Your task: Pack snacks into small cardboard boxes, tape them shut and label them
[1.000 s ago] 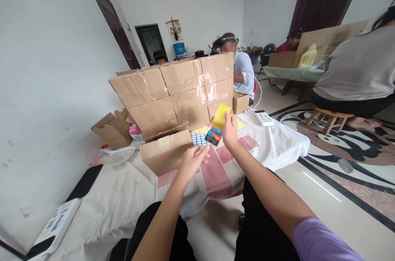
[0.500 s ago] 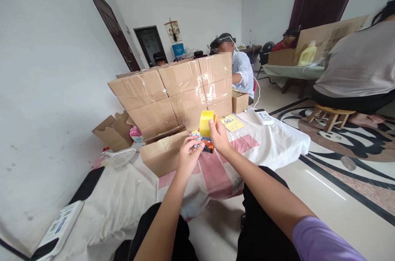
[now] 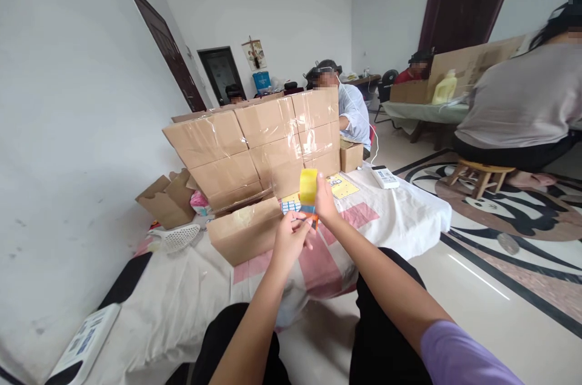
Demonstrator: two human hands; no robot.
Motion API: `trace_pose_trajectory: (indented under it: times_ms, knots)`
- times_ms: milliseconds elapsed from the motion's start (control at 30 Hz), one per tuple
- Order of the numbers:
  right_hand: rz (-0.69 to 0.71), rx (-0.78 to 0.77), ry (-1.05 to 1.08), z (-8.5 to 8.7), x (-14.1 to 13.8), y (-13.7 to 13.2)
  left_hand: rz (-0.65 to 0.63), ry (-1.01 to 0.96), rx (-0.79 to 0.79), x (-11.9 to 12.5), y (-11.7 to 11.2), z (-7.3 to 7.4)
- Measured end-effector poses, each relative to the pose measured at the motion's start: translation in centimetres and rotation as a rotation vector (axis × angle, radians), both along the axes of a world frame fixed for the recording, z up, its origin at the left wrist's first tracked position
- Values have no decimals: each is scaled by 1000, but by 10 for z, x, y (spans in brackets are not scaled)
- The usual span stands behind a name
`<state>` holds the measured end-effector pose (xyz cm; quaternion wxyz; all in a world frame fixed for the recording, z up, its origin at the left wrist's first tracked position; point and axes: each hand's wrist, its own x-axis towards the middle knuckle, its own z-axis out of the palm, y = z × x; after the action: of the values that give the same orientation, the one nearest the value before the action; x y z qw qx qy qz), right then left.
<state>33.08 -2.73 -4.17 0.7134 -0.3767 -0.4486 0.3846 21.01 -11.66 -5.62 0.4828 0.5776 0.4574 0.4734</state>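
head view: tape dispenser (image 3: 308,187) has been turned upright and drawn nearer, clasped by right hand (image 3: 325,200), with left hand (image 3: 291,241) now pinched on its lower end.

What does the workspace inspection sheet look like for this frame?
surface: table cloth, white with pink patches.
job's things: tape dispenser with yellow roll; small carton on the cloth, left of it.
clutter: carton stack, label sheets, white scoop.
grips: right hand holds the dispenser; left hand at its lower end, grip unclear.
cables: white cable by a white device.
surroundings: other people seated; wooden stool.
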Motion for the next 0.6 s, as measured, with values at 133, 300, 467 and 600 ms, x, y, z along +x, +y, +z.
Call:
trace_pose_trajectory:
  times_ms: [133, 300, 467, 600]
  knots:
    - [84, -220, 193, 7, 28, 15, -65, 95, 25, 9, -11, -11]
    - [113, -121, 92, 4, 39, 17, -86, 137, -15, 7, -8, -22]
    - [136, -7, -36, -2, 32, 15, -62, 123, -67, -4, -6, -8]
    - [106, 42, -148, -8, 31, 15, -57, 134, -119, -18, -8, 11]
